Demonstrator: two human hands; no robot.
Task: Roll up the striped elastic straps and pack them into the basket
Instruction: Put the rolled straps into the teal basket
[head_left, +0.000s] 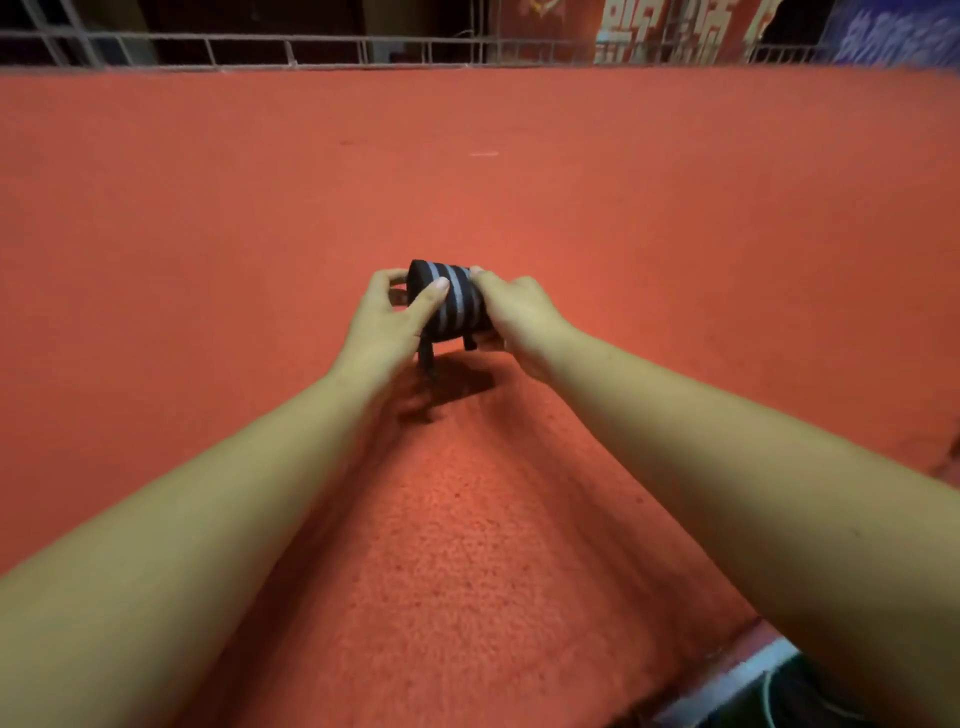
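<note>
Head view, looking down both bare forearms.

Striped elastic strap (460, 306): black with grey bands, wound into a tight fat roll, lying sideways between the two hands near the middle of the red felt surface (467, 156). It looks held just off the felt, with a dark shadow (441, 389) below it.

Left hand (387, 317): curled round the roll's left end, thumb laid across the front of the stripes, fingers wrapped over the far side. Firm hold.

Right hand (519, 312): closed round the right end, fingertips on the top edge of the roll. Also gripping.

Loose end (427, 358): a short black tail hangs down from the underside by the left wrist (a second stub shows near the right palm, too blurred to make out).

Far edge: a wire grid rail (260, 52) runs along the felt. Behind it hang a red banner (649, 31) with white characters and a blue banner (893, 31).
</note>
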